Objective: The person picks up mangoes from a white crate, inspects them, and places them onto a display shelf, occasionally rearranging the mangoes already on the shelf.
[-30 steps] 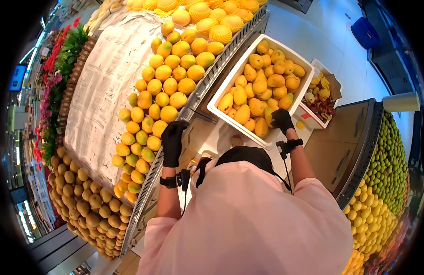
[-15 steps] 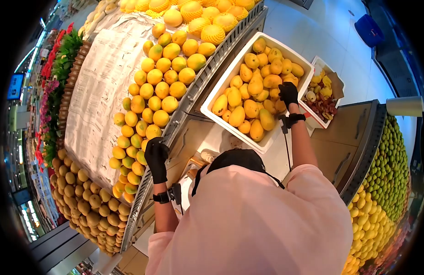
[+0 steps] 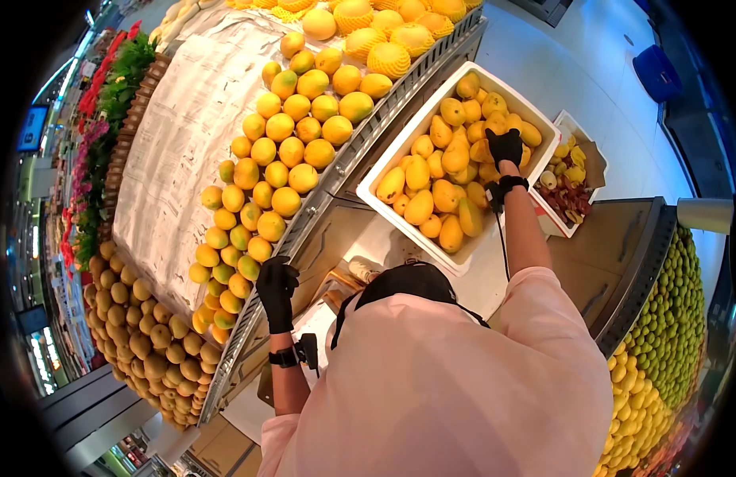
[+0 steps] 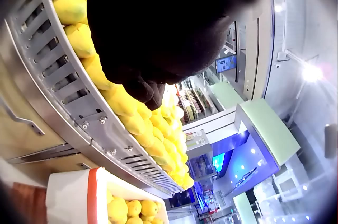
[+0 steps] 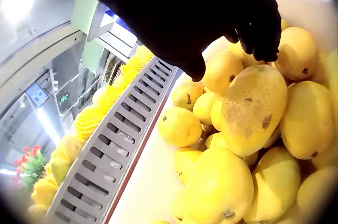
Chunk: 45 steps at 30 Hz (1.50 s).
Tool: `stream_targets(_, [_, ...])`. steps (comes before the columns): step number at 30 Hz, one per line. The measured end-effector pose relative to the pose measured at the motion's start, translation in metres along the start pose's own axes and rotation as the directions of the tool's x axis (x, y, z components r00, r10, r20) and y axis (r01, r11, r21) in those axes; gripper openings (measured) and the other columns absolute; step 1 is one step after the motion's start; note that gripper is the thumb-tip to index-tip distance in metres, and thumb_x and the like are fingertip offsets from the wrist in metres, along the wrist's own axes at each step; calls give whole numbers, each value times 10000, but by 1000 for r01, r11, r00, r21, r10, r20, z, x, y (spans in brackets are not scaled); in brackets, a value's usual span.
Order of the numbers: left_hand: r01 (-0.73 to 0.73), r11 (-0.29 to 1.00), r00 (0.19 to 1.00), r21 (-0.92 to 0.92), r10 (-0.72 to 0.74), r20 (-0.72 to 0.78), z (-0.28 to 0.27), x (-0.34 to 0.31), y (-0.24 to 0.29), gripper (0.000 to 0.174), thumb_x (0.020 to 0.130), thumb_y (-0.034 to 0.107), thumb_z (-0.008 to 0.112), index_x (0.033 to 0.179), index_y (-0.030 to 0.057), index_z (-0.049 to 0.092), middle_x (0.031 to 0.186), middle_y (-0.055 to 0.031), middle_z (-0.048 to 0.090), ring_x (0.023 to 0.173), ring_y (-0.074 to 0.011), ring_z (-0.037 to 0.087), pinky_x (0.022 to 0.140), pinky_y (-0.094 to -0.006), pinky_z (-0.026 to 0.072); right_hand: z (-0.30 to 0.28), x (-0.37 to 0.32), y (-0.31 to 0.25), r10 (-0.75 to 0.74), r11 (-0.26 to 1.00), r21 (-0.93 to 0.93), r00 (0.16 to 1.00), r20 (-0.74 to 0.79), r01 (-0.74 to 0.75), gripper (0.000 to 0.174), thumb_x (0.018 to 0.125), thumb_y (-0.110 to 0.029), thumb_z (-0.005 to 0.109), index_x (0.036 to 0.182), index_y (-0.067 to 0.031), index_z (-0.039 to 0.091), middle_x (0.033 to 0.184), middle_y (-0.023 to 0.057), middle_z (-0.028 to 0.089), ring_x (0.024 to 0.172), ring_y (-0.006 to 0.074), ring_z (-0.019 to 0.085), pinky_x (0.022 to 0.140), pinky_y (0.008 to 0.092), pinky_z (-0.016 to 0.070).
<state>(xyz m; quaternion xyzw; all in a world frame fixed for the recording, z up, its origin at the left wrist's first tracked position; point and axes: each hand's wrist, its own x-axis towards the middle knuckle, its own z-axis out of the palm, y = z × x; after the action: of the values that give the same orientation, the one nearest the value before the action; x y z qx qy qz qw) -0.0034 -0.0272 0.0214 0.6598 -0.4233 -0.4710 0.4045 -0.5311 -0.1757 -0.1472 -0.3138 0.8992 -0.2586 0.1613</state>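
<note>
We see the right hand, in a matte black glove, held over the far right part of a white, rigid-walled box with straight sides and rounded corners. Its thumb and fingers are apart and bent downward above the boxed mangoes; we cannot tell whether the fingertips touch any. These mangoes lie heaped inside the box, plump ovals with smooth yellow skin; just below the fingers, a blotched mango shows a rough pale patch and brown spots. Our left hand, gloved in the same black fabric, is beside the slatted grey metal rail, its fingers loosely bent with nothing between them. Past the rail, rounder mangoes tinged with green sit in close rows on a surface spread with creased, printed paper. Beyond them we find large fruit in stretchy yellow netting, and nearer us a bank of dull brown, round fruit. A smaller white box, touching or just beside the mango box, holds ragged red and yellow scraps.
</note>
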Motion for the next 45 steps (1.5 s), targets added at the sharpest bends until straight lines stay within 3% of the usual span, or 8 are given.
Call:
stream_targets(17, [93,986,996,-139,-93,4,-6,-6,-18,204,980,201,488,995,45,619,682,-39,622,473,-64,502,395,-188,297,23,18,-31,160,962,-223,987,-20,-160,696,738,-503,732,1149,-20,444,1010,185,674,935,345,665,765,472,538])
stream_targets(26, [46,996,997,-71,-42,58,-13,-6,-23,183,979,152,498,980,21,625,694,-48,609,537,-78,540,478,-212,409,19,42,-6,110,993,42,993,50,-112,539,745,-467,713,986,15,692,955,214,682,872,353,665,734,441,530])
stream_targets(29, [-30,981,999,-190,33,12,-12,-2,-29,223,981,218,497,971,30,616,691,-38,606,502,-70,501,425,-198,338,3,34,0,129,804,536,956,265,-257,474,788,-460,695,981,-27,702,798,120,661,820,254,673,621,353,528])
stream_targets(32, [-70,947,997,-314,60,-40,-4,0,-29,241,984,238,483,954,31,602,683,-39,583,486,-86,479,430,-213,344,-5,9,6,-260,581,802,901,348,-142,288,940,-250,586,1156,-64,622,964,135,645,821,219,648,676,330,524])
stream_targets(33, [-54,945,998,-324,46,-32,0,1,-27,251,988,247,475,948,32,598,681,-39,577,485,-89,473,433,-217,345,-9,-2,1,-252,305,834,805,537,-461,307,963,-235,563,1224,-72,574,974,135,653,837,233,650,759,347,534])
stream_targets(37, [-10,933,1000,-359,19,21,8,6,-19,281,997,269,455,945,27,586,689,-51,571,494,-107,479,447,-232,362,-27,-76,-44,-573,84,738,574,585,-669,344,985,-247,518,1228,-5,508,1136,150,605,1072,230,577,957,315,461])
stream_targets(41, [-28,917,992,-397,75,104,14,15,-17,285,997,266,458,973,14,589,715,-76,591,516,-128,525,459,-239,389,-59,-152,-97,-841,470,583,537,67,663,331,853,-73,698,1160,-4,597,1085,62,678,1013,174,639,888,285,499])
stream_targets(45, [-30,917,959,-397,138,246,25,24,3,245,978,240,500,1048,23,589,820,-71,610,651,-125,566,555,-245,446,-65,-177,-117,-871,428,757,448,201,493,433,826,-49,712,1230,1,564,1106,72,663,1024,185,635,896,295,501])
